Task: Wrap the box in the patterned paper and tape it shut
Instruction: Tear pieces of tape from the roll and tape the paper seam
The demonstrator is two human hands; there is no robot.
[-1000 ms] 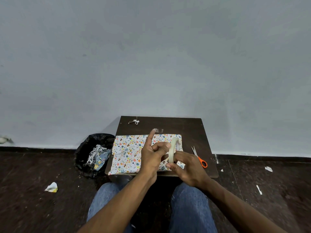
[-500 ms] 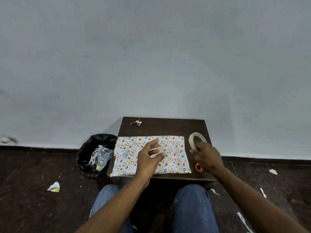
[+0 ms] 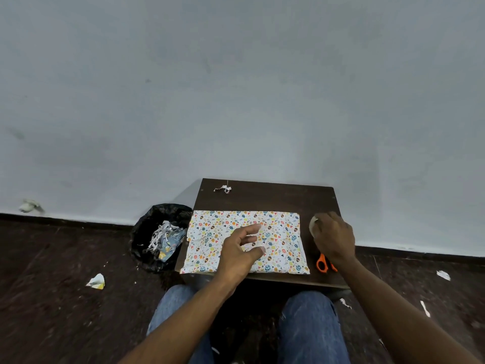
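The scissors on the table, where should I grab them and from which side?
Take the scissors by the orange handle loops, the only part showing, at the table's near right edge. Come from above on the near side, since the right hand covers where the blades probably lie. That hand rests on the tape roll, so it would likely have to let go first.

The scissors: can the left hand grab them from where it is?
Probably not easily: the scissors lie right of the wrapped box, partly under the right hand, while the left hand hovers over the box.
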